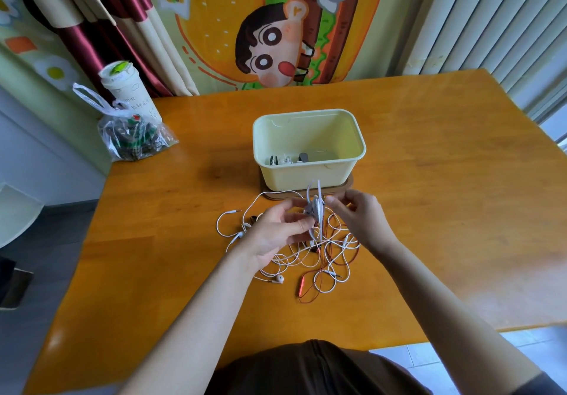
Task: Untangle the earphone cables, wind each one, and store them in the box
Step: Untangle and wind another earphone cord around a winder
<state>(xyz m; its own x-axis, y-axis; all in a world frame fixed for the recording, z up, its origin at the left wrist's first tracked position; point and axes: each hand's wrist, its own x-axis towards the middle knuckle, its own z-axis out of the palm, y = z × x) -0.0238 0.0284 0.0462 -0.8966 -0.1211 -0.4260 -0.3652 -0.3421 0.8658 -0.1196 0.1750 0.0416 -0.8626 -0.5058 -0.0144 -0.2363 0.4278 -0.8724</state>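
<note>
Mid-wind here. Gripping a white coil (314, 210) in the left hand (276, 232) and pinching its top loops with the right hand (359, 215), both held just over the counter (429, 179), right in front of the pale yellow box (310, 176). Looks like a few earphones (287, 159) already stashed inside.

Directly below the hands, lying on the counter: a messy tangle (334, 252) of white leads with a red cable (310, 290) threaded through.

Could go sideways pretty easily, tbh. Can't tell whether the coil is tied into that pile or free of it. If tied in, would probably cinch a knot tighter or drag the whole heap along by yanking upward. Would likely lose the loops by easing off the left-hand grip too early. Also risky to shove it in the box unsecured, since it could re-tangle with what's in there.
</note>
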